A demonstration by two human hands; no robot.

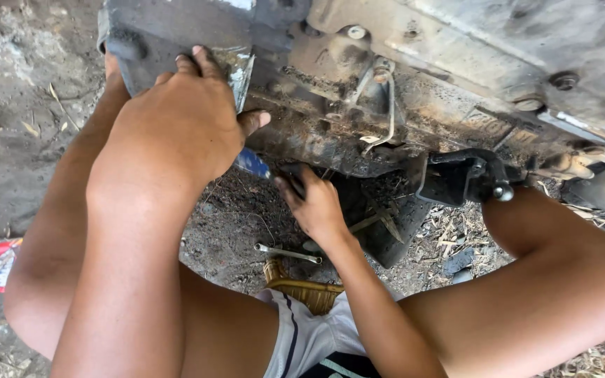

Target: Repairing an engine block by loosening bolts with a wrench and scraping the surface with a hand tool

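Under the grimy metal housing (400, 77) of a machine resting on dirt ground (29, 140), the left hand (180, 119) presses on the housing's near edge, fingers hooked over the rim and closed against it. The right hand (313, 203) reaches into the dark gap below; it seems closed around a tool with a blue handle (252, 163), though the grip is partly hidden. A spanner (287, 253) lies on the ground just beneath. Bolts (356, 32) remain seated in the casing, so the work looks unfinished.
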